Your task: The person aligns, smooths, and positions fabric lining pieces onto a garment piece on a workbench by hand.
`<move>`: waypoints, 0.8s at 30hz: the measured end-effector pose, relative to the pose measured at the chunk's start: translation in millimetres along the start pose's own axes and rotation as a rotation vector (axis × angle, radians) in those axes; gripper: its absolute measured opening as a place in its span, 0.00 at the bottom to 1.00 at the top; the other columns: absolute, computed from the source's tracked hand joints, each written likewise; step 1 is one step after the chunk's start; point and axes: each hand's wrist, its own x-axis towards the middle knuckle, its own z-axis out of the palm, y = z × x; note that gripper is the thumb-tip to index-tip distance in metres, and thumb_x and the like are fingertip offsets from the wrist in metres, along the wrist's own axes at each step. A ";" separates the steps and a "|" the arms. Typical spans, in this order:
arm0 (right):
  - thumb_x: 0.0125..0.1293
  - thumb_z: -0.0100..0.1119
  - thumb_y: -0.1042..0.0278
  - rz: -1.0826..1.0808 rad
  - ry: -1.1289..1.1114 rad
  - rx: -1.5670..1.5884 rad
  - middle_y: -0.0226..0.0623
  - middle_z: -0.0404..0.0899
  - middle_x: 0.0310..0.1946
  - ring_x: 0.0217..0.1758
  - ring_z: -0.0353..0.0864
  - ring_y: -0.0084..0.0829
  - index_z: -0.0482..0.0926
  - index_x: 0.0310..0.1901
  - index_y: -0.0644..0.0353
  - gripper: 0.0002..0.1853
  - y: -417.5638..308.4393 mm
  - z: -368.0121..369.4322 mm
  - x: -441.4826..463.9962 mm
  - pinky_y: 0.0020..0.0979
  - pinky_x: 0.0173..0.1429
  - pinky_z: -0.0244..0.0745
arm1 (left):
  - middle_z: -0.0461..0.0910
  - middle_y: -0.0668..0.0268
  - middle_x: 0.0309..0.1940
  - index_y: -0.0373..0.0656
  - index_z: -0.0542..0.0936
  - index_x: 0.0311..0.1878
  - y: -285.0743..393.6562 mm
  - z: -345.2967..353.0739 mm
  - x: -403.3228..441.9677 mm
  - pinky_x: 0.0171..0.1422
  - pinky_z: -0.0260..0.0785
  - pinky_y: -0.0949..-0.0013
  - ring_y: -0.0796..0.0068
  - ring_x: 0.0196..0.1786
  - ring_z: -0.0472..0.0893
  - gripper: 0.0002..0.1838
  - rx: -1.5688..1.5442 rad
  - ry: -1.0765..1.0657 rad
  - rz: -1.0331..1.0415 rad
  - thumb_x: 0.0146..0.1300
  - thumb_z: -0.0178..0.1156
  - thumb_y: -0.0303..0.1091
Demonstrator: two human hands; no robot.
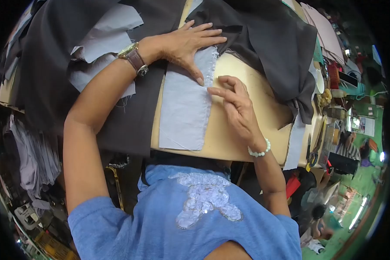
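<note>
Grey cloth [183, 110] lies partly under the wide-splayed left hand [187, 44]; the right hand [239, 108] half-curls, loosely open.

The person wears a blue shirt [154, 221] with short sleeves and a pale, textured patch [206, 197] on the chest. Next to the left grip [182, 47] is a watch [133, 57] with brown strap; next to the right grip [239, 108], a bracelet [260, 150] of pale green beads.

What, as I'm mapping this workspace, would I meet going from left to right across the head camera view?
Crumpled grey hanging cloth, brown-strapped wristwatch, flat light-grey fabric panel with a frayed edge, pale bead bracelet, light-grey hanging fabric strip, scissors with yellow-and-black handles.
</note>
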 end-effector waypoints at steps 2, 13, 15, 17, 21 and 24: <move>0.50 0.47 0.84 -0.019 0.011 -0.045 0.49 0.70 0.52 0.60 0.66 0.47 0.83 0.44 0.57 0.21 -1.6 3.2 -1.7 0.40 0.67 0.57 | 0.51 0.58 0.74 0.52 0.54 0.73 0.1 1.0 0.8 0.76 0.35 0.40 0.55 0.76 0.45 0.64 0.004 -0.002 0.009 0.32 0.74 0.63; 0.50 0.54 0.81 -0.148 -0.158 -0.062 0.51 0.70 0.53 0.59 0.67 0.53 0.84 0.43 0.54 0.19 -28.9 5.6 -72.9 0.47 0.65 0.59 | 0.50 0.58 0.74 0.53 0.54 0.73 0.1 3.7 0.8 0.75 0.35 0.40 0.55 0.76 0.45 0.64 0.011 0.019 0.002 0.31 0.74 0.63; 0.50 0.54 0.81 -0.097 -0.091 0.021 0.51 0.70 0.51 0.57 0.68 0.52 0.83 0.45 0.55 0.20 -21.8 3.5 -58.6 0.46 0.64 0.61 | 0.50 0.58 0.74 0.53 0.54 0.73 0.1 3.6 0.8 0.75 0.35 0.40 0.55 0.76 0.45 0.64 0.013 0.016 -0.003 0.31 0.74 0.63; 0.49 0.54 0.81 -0.119 -0.027 -0.087 0.51 0.71 0.50 0.55 0.70 0.51 0.82 0.46 0.56 0.20 -14.8 7.4 -43.3 0.43 0.62 0.63 | 0.50 0.59 0.74 0.52 0.54 0.73 -1.5 6.1 0.4 0.76 0.34 0.40 0.55 0.76 0.45 0.64 0.017 0.023 0.004 0.31 0.74 0.63; 0.47 0.56 0.78 -0.243 -0.044 -0.295 0.48 0.72 0.49 0.55 0.71 0.47 0.82 0.45 0.56 0.19 -21.4 13.7 -48.9 0.43 0.61 0.63 | 0.50 0.59 0.74 0.52 0.54 0.73 0.2 3.5 0.7 0.76 0.33 0.40 0.55 0.76 0.45 0.64 0.000 0.021 0.000 0.31 0.74 0.63; 0.46 0.57 0.76 -0.250 -0.148 -0.413 0.46 0.73 0.49 0.55 0.72 0.44 0.82 0.44 0.55 0.20 -44.4 15.7 -80.4 0.44 0.60 0.63 | 0.50 0.59 0.74 0.52 0.54 0.73 0.5 3.9 0.2 0.76 0.33 0.40 0.55 0.76 0.45 0.64 0.013 0.031 0.002 0.31 0.74 0.64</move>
